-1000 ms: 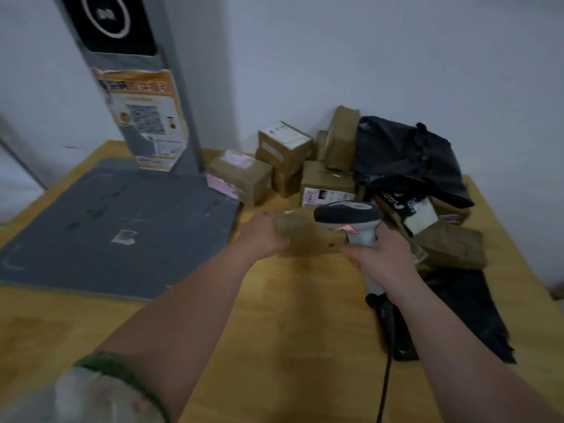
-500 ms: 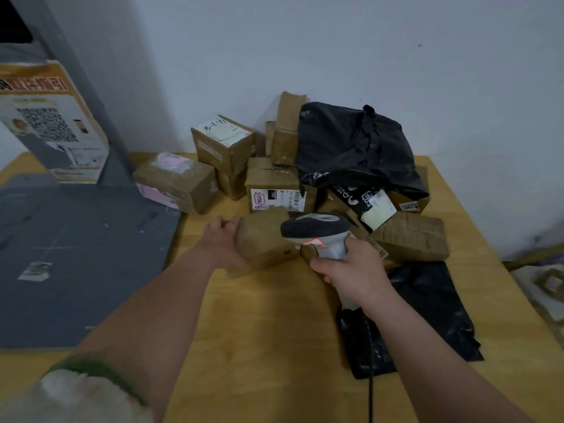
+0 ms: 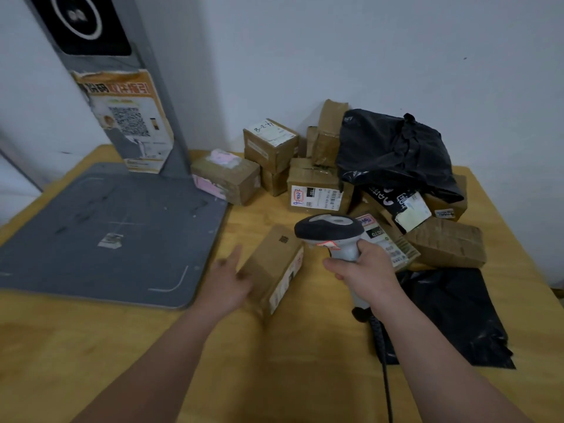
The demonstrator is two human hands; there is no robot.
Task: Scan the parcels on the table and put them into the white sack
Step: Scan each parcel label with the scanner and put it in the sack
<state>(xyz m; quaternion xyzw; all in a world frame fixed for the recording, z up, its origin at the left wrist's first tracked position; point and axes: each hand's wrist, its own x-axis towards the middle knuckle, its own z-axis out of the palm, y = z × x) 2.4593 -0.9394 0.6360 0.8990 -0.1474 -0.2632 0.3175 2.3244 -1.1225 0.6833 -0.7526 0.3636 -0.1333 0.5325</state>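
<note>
A small brown cardboard parcel (image 3: 274, 264) lies on the wooden table (image 3: 290, 361), its label side facing right. My left hand (image 3: 227, 282) rests against its left side with the fingers spread and fairly straight. My right hand (image 3: 361, 270) grips the handle of a grey barcode scanner (image 3: 331, 232), whose dark head points left over the parcel's far end. Behind them stands a pile of brown parcels (image 3: 314, 190) and black plastic mailers (image 3: 393, 154) against the wall. The white sack is out of view.
A grey scale platform (image 3: 100, 233) with a grey post (image 3: 122, 96) carrying a QR-code poster fills the table's left side. A flat black bag (image 3: 457, 315) lies at the right under the scanner's cable (image 3: 384, 361). A box with pink tape (image 3: 225, 178) sits by the post.
The parcel has been turned and set down nearer me. My left hand went from gripping it to lying loosely against its side. The camera swung back to the left.
</note>
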